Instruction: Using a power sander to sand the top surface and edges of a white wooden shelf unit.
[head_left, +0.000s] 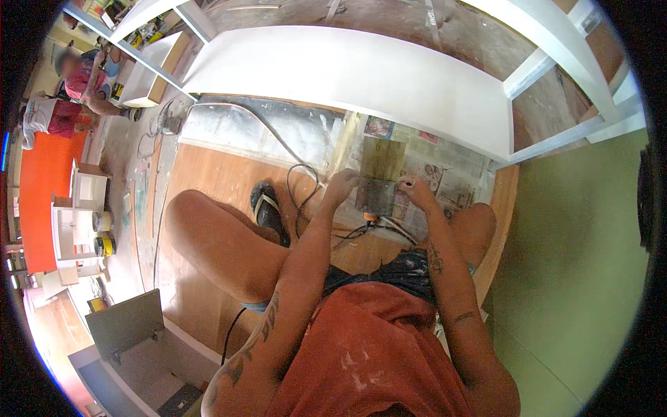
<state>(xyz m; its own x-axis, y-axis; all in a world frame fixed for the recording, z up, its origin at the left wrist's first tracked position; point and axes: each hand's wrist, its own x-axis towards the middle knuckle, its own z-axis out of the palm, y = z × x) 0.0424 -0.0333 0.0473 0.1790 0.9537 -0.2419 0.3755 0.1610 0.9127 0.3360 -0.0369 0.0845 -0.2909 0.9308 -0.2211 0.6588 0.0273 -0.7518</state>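
Observation:
Between my hands is a rectangular sheet that looks like sandpaper, its far part olive-brown. Nearer to me, a dark grey rectangular face adjoins it; I cannot tell whether this is the same sheet or a tool's pad. My left hand is closed at the left edge, fingertips against it. At the right edge my right hand pinches with thumb and fingers bent together. Just below the grey face shows a small orange part, with a black cable beside it. Most of whatever the orange part belongs to is hidden.
Printed newspaper lies beyond my hands. A long white panel crosses the far side. Loose cable coils by my sandalled foot. An open grey cabinet stands at lower left. Two people are at far left.

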